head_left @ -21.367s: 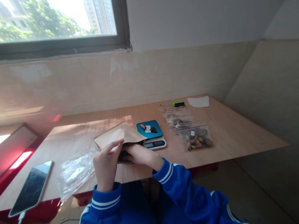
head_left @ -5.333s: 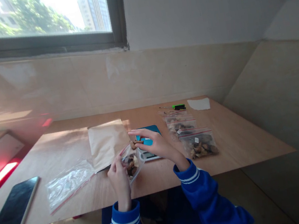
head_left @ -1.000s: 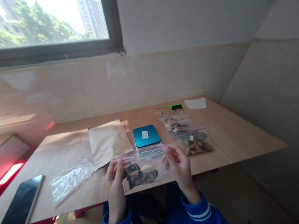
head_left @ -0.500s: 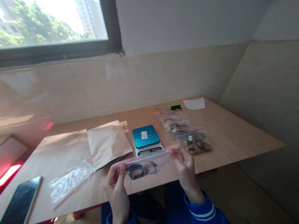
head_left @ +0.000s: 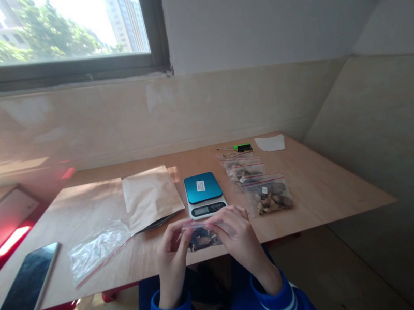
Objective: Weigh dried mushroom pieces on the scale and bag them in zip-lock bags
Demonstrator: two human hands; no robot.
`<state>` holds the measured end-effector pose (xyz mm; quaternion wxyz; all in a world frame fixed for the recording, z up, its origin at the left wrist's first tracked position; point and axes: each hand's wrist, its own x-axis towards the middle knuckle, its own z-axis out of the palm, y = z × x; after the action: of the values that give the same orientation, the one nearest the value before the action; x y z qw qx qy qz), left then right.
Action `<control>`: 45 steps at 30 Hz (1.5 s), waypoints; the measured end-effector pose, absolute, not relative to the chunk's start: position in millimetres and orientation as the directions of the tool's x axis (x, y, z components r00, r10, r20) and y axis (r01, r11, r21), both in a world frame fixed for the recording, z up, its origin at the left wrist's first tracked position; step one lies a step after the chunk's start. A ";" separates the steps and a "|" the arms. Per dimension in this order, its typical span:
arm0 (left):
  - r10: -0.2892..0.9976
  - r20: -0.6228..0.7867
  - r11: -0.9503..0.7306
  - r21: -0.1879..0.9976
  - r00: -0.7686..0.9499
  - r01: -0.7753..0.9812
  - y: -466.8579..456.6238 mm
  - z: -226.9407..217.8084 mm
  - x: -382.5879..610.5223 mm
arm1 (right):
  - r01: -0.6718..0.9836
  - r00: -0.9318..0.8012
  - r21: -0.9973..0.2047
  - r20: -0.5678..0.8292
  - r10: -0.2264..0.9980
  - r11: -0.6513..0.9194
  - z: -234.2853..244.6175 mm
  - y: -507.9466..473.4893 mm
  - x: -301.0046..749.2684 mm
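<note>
A clear zip bag (head_left: 203, 238) with dark, dried-looking pieces in it hangs between my hands at the table's front edge. My left hand (head_left: 173, 252) pinches the top strip near its left side. Close beside it, my right hand (head_left: 238, 231) pinches the same strip further right, fingers bent over it. Just beyond the bag stands a kitchen scale (head_left: 204, 192) with a blue top and a small white label. Right of the scale lies a filled zip bag (head_left: 272, 196) of brown dried pieces, with more filled zip bags (head_left: 244, 170) behind it.
A brown paper pouch (head_left: 153, 197) lies left of the scale. Empty clear bags (head_left: 98, 250) are at its left, near a phone (head_left: 24, 289) with a cable. A green-black screwdriver (head_left: 242, 147) and a white paper (head_left: 270, 143) lie at the back.
My hands have come closer together along the bag's top strip. My right hand has slid left, and the scale's display is now uncovered.
</note>
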<state>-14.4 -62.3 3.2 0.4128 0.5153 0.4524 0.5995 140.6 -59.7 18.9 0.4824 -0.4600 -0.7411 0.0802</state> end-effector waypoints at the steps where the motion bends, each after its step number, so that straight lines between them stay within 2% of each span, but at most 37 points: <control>1: 0.963 0.240 -0.247 0.968 -0.120 -0.040 -62.7 4.0 -14.8 | 0.594 -0.096 -0.585 0.631 0.770 0.553 18.2 -58.9 141.8; 6: 0.958 0.254 -0.267 0.959 -0.133 -0.092 -66.4 5.3 -16.7 | 0.549 -0.048 -0.650 0.603 0.796 0.525 19.2 -57.9 146.2; 12: 0.943 0.292 -0.305 0.950 -0.163 -0.062 -68.2 3.2 -16.9 | 0.529 -0.094 -0.674 0.557 0.825 0.515 23.8 -61.3 142.7; 20: 0.927 0.361 -0.352 0.931 -0.105 0.095 -70.9 2.0 -13.8 | 0.525 -0.081 -0.655 0.597 0.798 0.543 19.5 -62.2 136.0; 25: 0.929 0.356 -0.352 0.934 -0.101 0.059 -73.1 4.2 -11.1 | 0.563 -0.055 -0.628 0.621 0.782 0.538 19.3 -64.1 132.9; 31: 0.930 0.349 -0.349 0.937 -0.111 0.020 -72.0 3.0 -15.0 | 0.441 -0.112 -0.741 0.514 0.850 0.506 21.6 -67.3 130.5; 35: 0.915 0.399 -0.399 0.917 -0.064 0.002 -71.6 6.7 -16.7 | 0.386 -0.091 -0.785 0.490 0.867 0.484 22.0 -65.7 130.4; 38: 0.904 0.426 -0.425 0.905 -0.030 0.020 -71.5 7.5 -15.8 | 0.398 -0.074 -0.767 0.520 0.851 0.503 20.3 -64.0 130.3; 41: 0.903 0.429 -0.428 0.901 -0.010 0.068 -71.0 4.0 -13.2 | 0.481 -0.043 -0.702 0.578 0.815 0.524 18.0 -64.6 128.0; 45: 0.910 0.413 -0.404 0.904 -0.043 0.136 -70.1 -2.8 -8.4 | 0.551 -0.032 -0.633 0.635 0.772 0.544 15.6 -68.0 121.8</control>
<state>-8.4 -70.1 -2.8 0.3340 0.6057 0.4316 0.5791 121.8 -68.0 15.6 0.5171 -0.4656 -0.7102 0.1068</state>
